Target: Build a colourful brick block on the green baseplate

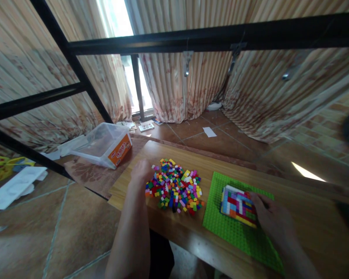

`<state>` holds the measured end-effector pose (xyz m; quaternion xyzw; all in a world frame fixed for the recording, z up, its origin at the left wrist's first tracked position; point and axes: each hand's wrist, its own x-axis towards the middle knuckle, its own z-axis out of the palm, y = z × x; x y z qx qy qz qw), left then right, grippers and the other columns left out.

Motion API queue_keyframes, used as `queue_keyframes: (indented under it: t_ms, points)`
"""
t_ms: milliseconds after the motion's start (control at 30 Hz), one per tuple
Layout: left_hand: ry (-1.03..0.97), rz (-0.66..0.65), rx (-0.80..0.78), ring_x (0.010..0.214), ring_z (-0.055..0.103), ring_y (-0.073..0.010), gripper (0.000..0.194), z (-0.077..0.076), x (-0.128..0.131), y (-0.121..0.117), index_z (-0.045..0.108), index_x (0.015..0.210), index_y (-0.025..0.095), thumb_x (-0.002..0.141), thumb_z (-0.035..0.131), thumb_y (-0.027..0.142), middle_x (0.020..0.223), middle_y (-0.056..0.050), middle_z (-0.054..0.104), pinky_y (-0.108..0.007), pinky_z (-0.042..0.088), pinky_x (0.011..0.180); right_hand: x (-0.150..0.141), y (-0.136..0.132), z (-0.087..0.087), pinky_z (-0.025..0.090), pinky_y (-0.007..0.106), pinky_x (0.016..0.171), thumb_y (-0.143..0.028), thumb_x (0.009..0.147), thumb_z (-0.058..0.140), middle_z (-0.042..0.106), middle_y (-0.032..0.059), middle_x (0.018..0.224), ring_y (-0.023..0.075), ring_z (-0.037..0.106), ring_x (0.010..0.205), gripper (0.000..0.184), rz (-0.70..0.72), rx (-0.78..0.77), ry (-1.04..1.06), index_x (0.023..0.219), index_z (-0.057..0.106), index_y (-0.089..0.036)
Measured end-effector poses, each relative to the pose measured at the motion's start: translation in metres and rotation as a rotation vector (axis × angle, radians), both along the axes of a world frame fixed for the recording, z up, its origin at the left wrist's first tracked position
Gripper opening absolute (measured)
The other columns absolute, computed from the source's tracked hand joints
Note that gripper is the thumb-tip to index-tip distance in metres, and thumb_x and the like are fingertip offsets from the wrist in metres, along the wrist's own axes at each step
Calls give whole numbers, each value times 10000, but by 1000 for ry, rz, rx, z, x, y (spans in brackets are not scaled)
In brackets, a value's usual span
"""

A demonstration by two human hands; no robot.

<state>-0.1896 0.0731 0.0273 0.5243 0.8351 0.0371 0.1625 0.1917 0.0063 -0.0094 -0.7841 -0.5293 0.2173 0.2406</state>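
A heap of small coloured bricks (176, 188) lies on the wooden table (308, 217). My left hand (141, 172) rests at the heap's left edge, fingers curled down into the bricks; what they hold is hidden. To the right lies a green baseplate (235, 232) with a block of coloured bricks (237, 204) built on it. My right hand (272, 217) lies on the baseplate against the block's right side, fingers bent toward it.
A clear plastic box (104, 144) with an orange label sits on a low surface beyond the table's left end. Black metal bars (209, 37) cross the view overhead. Curtains hang at the back; papers lie on the tiled floor (46, 228).
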Motion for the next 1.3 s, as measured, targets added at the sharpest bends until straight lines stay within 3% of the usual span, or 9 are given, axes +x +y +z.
queue_keyframes:
  t_ms: [233,600,667,767,833,900,1067,1200,1300]
  points:
    - [-7,-11,11,914,690,-246,232,2,1,4,730,926,140,743,612,218,923,-146,747,-258,500,744,-2,0,2,494,365,702,-572,813,415,758,91,863,302,690,808,548,7,8,24,965,764,-179]
    - [-124,6,152,727,634,-188,153,13,6,2,702,818,155,756,607,259,772,-74,709,-259,418,617,-5,-1,6,480,325,642,-524,824,446,755,84,808,264,684,729,481,8,53,50,920,767,-179]
    - [-264,-22,258,680,601,-165,108,19,12,0,676,773,148,743,604,223,728,-48,678,-253,406,604,-5,-1,7,471,325,618,-520,822,469,749,98,787,264,676,705,470,-25,92,50,906,768,-167]
    - [-720,-134,374,618,548,-124,91,25,36,-6,635,736,140,718,628,229,673,-4,626,-232,401,587,-8,-4,13,457,325,604,-514,828,504,732,116,760,255,658,687,458,-163,234,38,904,760,-141]
    - [-1078,-230,340,616,540,-107,158,26,61,-10,637,779,139,709,662,278,703,3,631,-222,410,592,-16,-6,19,455,313,604,-505,842,517,720,103,750,227,644,673,438,-250,376,85,908,747,-138]
    - [-1290,-276,281,583,508,-86,192,23,91,-15,633,766,139,674,710,288,655,21,597,-206,391,569,-28,-9,25,457,291,589,-497,826,562,709,81,739,192,625,644,395,-273,515,224,860,733,-143]
    - [-1553,-236,170,587,502,-69,220,11,151,-28,644,789,140,669,756,286,654,30,579,-195,396,574,-65,-12,30,475,261,579,-480,778,662,700,33,738,151,610,641,320,-12,469,662,856,719,-175]
    - [-1660,-243,112,633,527,-76,238,6,167,-35,640,807,137,666,766,280,710,20,602,-207,427,622,-83,-13,30,426,226,544,-441,762,706,636,-9,673,107,538,590,270,140,392,769,830,709,-180]
    - [-1656,-240,137,666,532,-85,221,5,171,-38,644,811,141,685,747,290,737,18,603,-212,432,637,-86,-13,30,383,213,489,-449,751,717,574,-34,579,82,472,511,275,145,359,854,748,691,-175]
